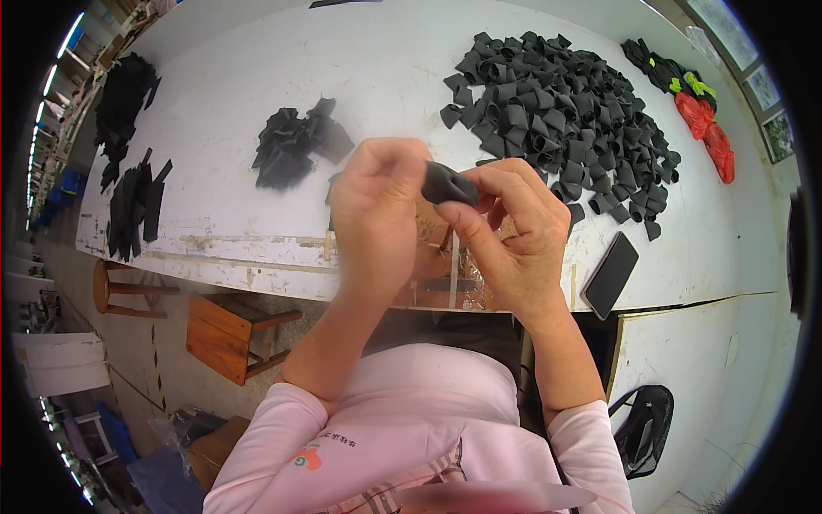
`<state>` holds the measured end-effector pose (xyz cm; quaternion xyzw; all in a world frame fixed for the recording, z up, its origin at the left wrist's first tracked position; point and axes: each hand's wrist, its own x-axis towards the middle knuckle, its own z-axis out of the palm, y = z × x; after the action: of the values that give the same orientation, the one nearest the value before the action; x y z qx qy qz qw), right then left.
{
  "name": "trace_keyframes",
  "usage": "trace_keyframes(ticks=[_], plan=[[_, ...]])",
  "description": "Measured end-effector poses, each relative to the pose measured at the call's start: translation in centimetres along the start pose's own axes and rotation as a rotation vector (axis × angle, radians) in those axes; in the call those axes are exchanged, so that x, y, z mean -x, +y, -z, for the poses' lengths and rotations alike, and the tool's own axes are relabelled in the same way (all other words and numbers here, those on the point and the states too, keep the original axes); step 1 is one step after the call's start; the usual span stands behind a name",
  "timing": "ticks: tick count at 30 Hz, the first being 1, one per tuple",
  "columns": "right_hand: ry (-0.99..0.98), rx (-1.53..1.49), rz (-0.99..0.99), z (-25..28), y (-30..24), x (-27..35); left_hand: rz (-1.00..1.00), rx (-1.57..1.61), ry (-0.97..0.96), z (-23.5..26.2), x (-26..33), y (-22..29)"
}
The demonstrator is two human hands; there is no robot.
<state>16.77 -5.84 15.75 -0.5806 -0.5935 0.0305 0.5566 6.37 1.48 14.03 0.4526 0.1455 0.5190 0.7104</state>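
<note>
Holding one black fabric loop [449, 184] between right hand [524, 230], pinched on it, and left hand [375, 210], grip too blurred to tell. Advisable: light, even tension. Beyond right hand: heaped loops [561, 116].

Blurred left grip [375, 210], with the black piece [449, 184] (left end) partly hidden.

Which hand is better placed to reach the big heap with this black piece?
Probably the right hand: it pinches the black piece and sits closer to the big heap. The left hand is farther off, nearer the smaller pile.
</note>
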Motion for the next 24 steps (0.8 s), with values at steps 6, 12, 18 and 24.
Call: trace_keyframes(ticks=[6, 12, 18, 24], plan=[[0.046, 0.005, -0.018, 0.1, 0.1, -0.2, 0.085, 0.279, 0.023, 0.4, 0.2, -0.2], [0.095, -0.063, -0.003, -0.6, 1.4, 0.4, 0.073, 0.150, -0.015, 0.8, 1.1, -0.6], [-0.053, -0.038, -0.213, -0.8, 3.9, 3.7, 0.019, -0.112, -0.079, 0.4, 0.9, 0.1], [0.111, -0.311, -0.376, 1.9, 1.9, 2.1, -0.030, -0.310, -0.194, 0.5, 0.2, 1.3]])
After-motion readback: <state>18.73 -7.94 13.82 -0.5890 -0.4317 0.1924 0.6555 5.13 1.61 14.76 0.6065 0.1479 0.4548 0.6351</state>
